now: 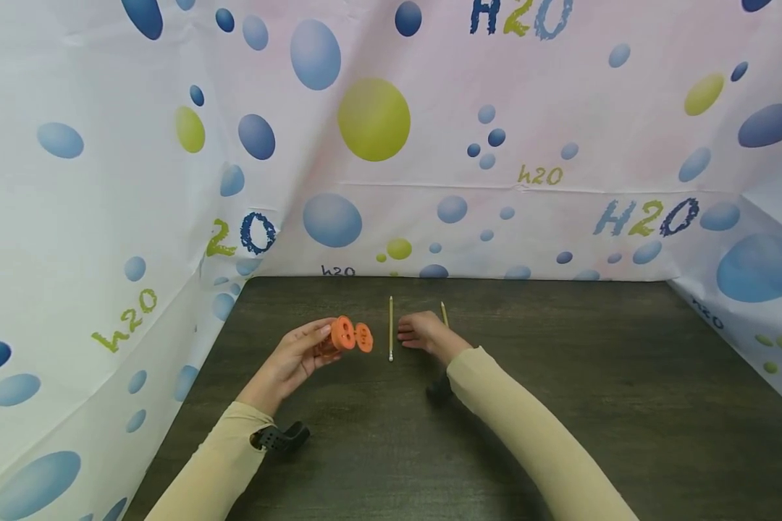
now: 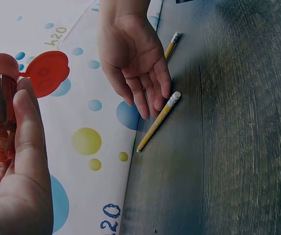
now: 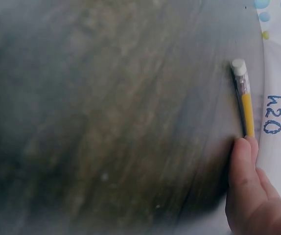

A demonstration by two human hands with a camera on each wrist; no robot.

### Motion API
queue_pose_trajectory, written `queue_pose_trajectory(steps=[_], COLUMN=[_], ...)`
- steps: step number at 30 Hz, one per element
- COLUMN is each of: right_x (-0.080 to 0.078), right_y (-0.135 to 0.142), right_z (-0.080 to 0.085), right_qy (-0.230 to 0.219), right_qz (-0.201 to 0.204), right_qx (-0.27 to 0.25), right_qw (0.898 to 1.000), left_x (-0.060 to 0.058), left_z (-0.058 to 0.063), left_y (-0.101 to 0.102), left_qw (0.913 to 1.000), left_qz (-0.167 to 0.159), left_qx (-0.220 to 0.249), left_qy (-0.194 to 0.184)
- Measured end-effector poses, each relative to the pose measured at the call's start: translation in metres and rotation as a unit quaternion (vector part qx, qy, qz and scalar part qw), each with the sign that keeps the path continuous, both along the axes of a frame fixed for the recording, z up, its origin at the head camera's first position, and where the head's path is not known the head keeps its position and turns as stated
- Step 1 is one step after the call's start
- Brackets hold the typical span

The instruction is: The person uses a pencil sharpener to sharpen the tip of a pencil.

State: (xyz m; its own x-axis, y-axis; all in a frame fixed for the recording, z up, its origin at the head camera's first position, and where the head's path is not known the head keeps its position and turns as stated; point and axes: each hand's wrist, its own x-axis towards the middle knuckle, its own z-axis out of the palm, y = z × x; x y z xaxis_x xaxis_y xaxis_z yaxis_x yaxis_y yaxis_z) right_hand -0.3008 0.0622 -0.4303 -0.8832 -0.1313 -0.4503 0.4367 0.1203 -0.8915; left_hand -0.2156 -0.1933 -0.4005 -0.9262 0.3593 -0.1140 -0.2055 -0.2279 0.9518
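Note:
My left hand [image 1: 295,356] grips an orange pencil sharpener [image 1: 342,334] above the left part of the table. Its round cap [image 2: 48,73] is flipped out to the side, and a see-through container shows under the orange top in the left wrist view. A yellow pencil [image 1: 391,329] with a white eraser lies on the table between my hands, eraser end toward me. Just right of it hovers my right hand [image 1: 430,336], fingers loosely extended and nothing in them. Beyond that hand lies a second yellow pencil [image 1: 444,314], partly hidden by it.
The dark wooden table [image 1: 599,391] reaches back to a white sheet [image 1: 456,145] printed with blue and green dots. That sheet also rises along the left and right sides. A black strap [image 1: 280,437] is on the left wrist.

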Motion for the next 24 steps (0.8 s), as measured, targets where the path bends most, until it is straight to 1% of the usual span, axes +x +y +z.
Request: queue_pose_trajectory(steps=[8, 10, 16, 19, 21, 24], right_x=[-0.005, -0.007, -0.012, -0.015, -0.017, -0.018], right_y=[-0.004, -0.005, -0.009, -0.009, -0.009, -0.010], right_z=[0.001, 0.000, 0.000, 0.000, 0.001, 0.001], right_qy=[0.002, 0.004, 0.012, 0.013, 0.015, 0.024], right_qz=[-0.002, -0.006, -0.008, -0.019, -0.024, -0.021], right_qx=[0.016, 0.025, 0.056, 0.062, 0.066, 0.081], right_qw=[1.000, 1.000, 0.998, 0.998, 0.997, 0.996], left_x=[-0.002, -0.003, -0.003, -0.003, -0.003, -0.004], left_z=[0.000, 0.000, 0.002, 0.003, 0.004, 0.006], left_y=[0.005, 0.006, 0.005, 0.004, 0.004, 0.004], left_qw=[1.0000, 1.0000, 1.0000, 1.0000, 1.0000, 1.0000], left_qz=[0.001, -0.002, 0.003, 0.008, 0.006, 0.006], left_qx=[0.006, 0.006, 0.000, -0.004, -0.004, -0.001], left_qy=[0.002, 0.002, 0.000, -0.001, -0.001, -0.004])
